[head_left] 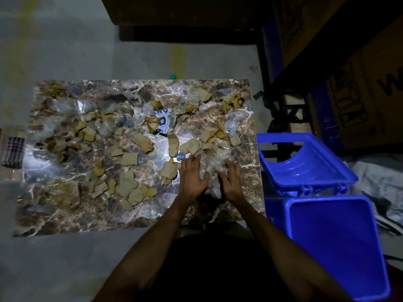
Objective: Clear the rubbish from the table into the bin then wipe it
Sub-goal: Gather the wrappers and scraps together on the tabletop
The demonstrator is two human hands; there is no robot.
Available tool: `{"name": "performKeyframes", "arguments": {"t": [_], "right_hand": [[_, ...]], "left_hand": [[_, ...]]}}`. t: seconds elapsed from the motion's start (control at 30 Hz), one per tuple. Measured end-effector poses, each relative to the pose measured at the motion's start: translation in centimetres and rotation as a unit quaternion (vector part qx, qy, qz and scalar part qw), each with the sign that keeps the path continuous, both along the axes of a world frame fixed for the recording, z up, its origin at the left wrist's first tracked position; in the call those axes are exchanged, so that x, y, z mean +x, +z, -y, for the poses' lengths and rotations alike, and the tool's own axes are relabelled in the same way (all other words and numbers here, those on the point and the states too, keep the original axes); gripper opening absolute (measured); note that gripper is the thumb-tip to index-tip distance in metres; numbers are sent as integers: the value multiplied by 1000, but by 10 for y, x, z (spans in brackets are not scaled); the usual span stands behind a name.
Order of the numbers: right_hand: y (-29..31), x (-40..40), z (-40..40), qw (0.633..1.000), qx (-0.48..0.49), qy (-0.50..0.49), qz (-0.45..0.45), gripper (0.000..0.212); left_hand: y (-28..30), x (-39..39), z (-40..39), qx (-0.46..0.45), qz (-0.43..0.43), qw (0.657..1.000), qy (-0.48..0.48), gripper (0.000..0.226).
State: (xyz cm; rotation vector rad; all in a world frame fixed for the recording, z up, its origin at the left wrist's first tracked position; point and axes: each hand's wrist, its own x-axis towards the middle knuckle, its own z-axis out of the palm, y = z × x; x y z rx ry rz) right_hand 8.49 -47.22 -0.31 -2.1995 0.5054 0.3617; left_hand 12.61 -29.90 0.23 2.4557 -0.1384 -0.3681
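Both bare forearms come up from the bottom edge, closest to the lens, so starting there. Biggest thing by far is the brown marble-pattern rectangular tabletop (65, 214), and it's a mess: torn tan cardboard scraps (130, 159) and crumpled clear plastic wrappers (233, 122) all over, plus one white wrapper with blue print (164, 122) near the middle. Next down in size, the blue plastic bin (335, 243) sits just off the table's right edge, its hinged blue lid (305, 162) flipped open. Can't really see anything inside it, too dark to be sure.

Then the hands. Left hand (192, 177) and right hand (232, 182) are side by side near the right front of the table, fingers spread and loosely bent, cupping a wad of clear plastic (210, 164) between them. Looks more like gathering than a firm grip.

Smallest: a folded dark checked cloth (13, 151) off the left edge, untouched. My guess, barely started. Nearly all rubbish left, wiping not begun.
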Motion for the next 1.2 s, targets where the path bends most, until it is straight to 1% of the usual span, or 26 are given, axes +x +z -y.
{"name": "performKeyframes", "arguments": {"t": [0.03, 0.07, 0.13, 0.2, 0.27, 0.37, 0.47, 0.53, 0.6, 0.7, 0.8, 0.87, 1.0, 1.13, 1.2], "right_hand": [[3, 3, 6, 999, 12, -27, 23, 61], [4, 7, 15, 998, 21, -49, 34, 60], [3, 21, 33, 998, 11, -57, 32, 72], [-4, 37, 48, 999, -25, -29, 25, 85], [-11, 50, 55, 998, -52, 19, 11, 88], [-21, 54, 48, 994, -67, 90, -17, 77], [-27, 46, 40, 989, -30, 144, -5, 74], [-29, 44, 44, 991, 0, 132, 35, 74], [-26, 51, 54, 995, 24, 81, 61, 75], [-17, 74, 72, 995, 45, 14, 83, 74], [-14, 103, 83, 993, 35, -8, 110, 75], [-16, 121, 81, 994, 37, 15, 104, 76], [-17, 134, 64, 993, 54, 96, 45, 71], [-18, 119, 53, 981, 70, 168, 61, 56], [-17, 121, 55, 983, 86, 140, 85, 55]], "left_hand": [[1, 3, -1, 7, -2, 1000, 4, 73], [1, 7, -1, 16, -7, 1000, 3, 74], [2, 15, -1, 32, -17, 999, 6, 75], [3, 20, 1, 43, -16, 999, 20, 74], [7, 23, 6, 48, -19, 998, 41, 74], [12, 24, 18, 55, -26, 996, 65, 77], [17, 25, 32, 67, -40, 994, 82, 82], [17, 27, 39, 72, -43, 992, 91, 75], [17, 29, 43, 75, -38, 992, 93, 72], [18, 36, 47, 71, -37, 992, 98, 77], [24, 47, 51, 72, -37, 991, 102, 77], [26, 57, 53, 75, -36, 992, 98, 79], [28, 76, 57, 74, -42, 993, 84, 78], [26, 95, 57, 57, -33, 994, 83, 79], [26, 101, 57, 48, -37, 994, 86, 82]]}}
